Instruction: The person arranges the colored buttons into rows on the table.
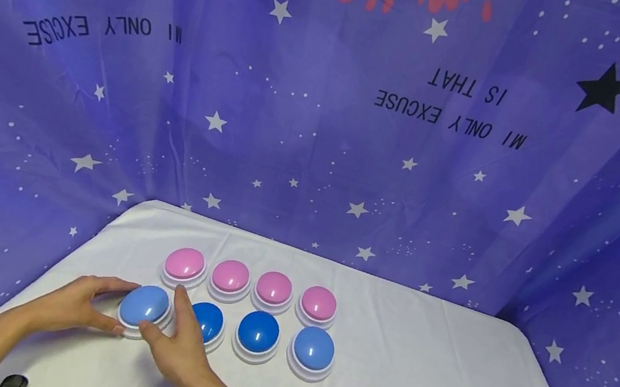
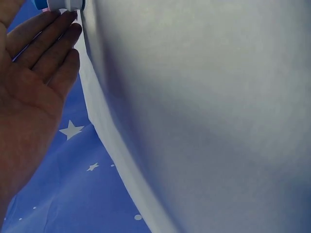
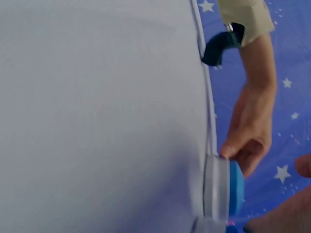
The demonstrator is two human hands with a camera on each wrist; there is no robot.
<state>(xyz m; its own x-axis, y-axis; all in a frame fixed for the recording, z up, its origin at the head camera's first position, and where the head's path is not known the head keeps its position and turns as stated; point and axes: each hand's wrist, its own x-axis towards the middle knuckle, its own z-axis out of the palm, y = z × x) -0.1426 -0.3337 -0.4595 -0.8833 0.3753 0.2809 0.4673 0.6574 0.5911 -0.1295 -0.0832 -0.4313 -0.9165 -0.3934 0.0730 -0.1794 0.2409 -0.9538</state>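
Observation:
At the left end of the front row is a light blue dome push button (image 1: 144,306) with a round white base. My left hand (image 1: 76,305) holds it from the left, thumb on the near side and fingers on the far side. From the right, my right hand (image 1: 184,349) grips the same button, its thumb at the near edge. That hand partly hides a dark blue button (image 1: 208,321). In the left wrist view, the fingertips of the left hand (image 2: 36,92) meet the white base (image 2: 65,5). The right wrist view shows the button's side (image 3: 221,187) between both hands.
Another dark blue button (image 1: 259,331) and a second light blue button (image 1: 314,348) continue the front row. Behind stands a row of several pink buttons (image 1: 273,288). All are on a white-covered table (image 1: 427,374), with a purple star-patterned curtain (image 1: 321,121) around it.

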